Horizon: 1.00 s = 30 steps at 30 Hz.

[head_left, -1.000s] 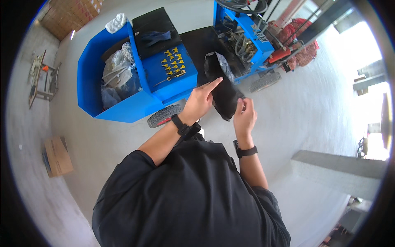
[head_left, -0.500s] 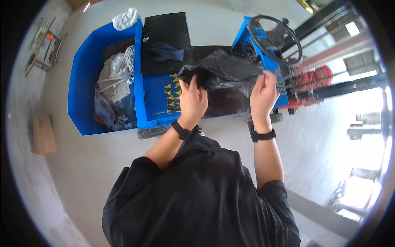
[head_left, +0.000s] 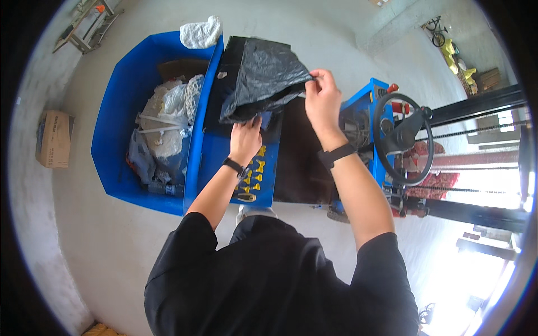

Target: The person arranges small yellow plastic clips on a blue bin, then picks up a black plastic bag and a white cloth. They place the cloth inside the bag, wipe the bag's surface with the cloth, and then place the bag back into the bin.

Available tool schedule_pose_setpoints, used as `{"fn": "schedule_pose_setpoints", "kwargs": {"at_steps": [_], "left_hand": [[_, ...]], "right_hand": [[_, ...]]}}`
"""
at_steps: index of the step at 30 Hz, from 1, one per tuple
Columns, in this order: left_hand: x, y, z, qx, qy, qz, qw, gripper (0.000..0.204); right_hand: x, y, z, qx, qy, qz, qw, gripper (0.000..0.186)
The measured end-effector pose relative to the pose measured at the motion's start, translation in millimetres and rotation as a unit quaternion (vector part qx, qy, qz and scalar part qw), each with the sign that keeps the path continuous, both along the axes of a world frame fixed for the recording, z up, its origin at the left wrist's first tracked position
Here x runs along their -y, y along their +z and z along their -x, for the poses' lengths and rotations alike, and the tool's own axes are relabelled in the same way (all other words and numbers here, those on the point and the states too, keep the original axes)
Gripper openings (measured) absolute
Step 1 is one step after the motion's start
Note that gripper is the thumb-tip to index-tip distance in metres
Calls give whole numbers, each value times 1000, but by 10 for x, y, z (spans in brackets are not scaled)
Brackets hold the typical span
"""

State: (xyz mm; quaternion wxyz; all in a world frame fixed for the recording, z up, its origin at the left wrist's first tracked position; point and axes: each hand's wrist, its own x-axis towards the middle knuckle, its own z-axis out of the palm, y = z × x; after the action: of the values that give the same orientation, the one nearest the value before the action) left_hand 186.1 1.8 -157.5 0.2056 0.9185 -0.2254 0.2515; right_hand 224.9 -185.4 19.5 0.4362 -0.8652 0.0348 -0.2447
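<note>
A thin black plastic bag (head_left: 260,70) spreads over the black panel behind the blue tray. My right hand (head_left: 324,103) pinches the bag's right corner and holds it up. Beneath the bag's near edge reaches my left hand (head_left: 245,140), fingers stretched forward, their tips partly hidden. Close to those fingers a bit of blue-grey cloth, apparently the glove (head_left: 270,120), shows from under the bag. Several small yellow pieces (head_left: 258,178) lie in rows on the blue tray (head_left: 265,196), next to a yellow-and-black tool handle (head_left: 245,197).
To the left stands a blue bin (head_left: 120,123) with plastic bags and other rubbish. A white glove (head_left: 200,33) hangs on its rim. On the right are a steering wheel (head_left: 428,140) and a dark mast beam (head_left: 476,106). A cardboard box (head_left: 56,140) sits by the wall.
The bag has moved left from beside the steering column to over the black panel and now mostly covers the glove. My left hand has gone under its near edge. The view has shifted.
</note>
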Motion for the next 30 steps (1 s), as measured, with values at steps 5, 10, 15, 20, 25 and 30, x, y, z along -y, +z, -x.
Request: {"fn": "schedule_pose_setpoints", "kwargs": {"at_steps": [5, 10, 15, 20, 25, 30], "left_hand": [[282, -1132, -380, -224, 50, 110, 967, 60], [124, -1010, -238, -83, 41, 3, 996, 39], [-206, 194, 823, -143, 47, 57, 987, 14], [-489, 584, 1621, -48, 58, 131, 988, 22], [-555, 1054, 2238, 39, -55, 114, 991, 34], [-800, 1372, 3206, 24, -71, 116, 990, 45]], "right_hand": [[20, -732, -266, -87, 37, -55, 994, 14], [-150, -846, -68, -125, 77, -25, 989, 21], [-99, -1182, 278, -125, 127, 36, 983, 33], [-242, -1443, 1292, -98, 95, 26, 990, 58], [-707, -532, 2272, -340, 230, -502, 761, 55], [-1104, -293, 3028, -260, 288, -431, 815, 41]]}}
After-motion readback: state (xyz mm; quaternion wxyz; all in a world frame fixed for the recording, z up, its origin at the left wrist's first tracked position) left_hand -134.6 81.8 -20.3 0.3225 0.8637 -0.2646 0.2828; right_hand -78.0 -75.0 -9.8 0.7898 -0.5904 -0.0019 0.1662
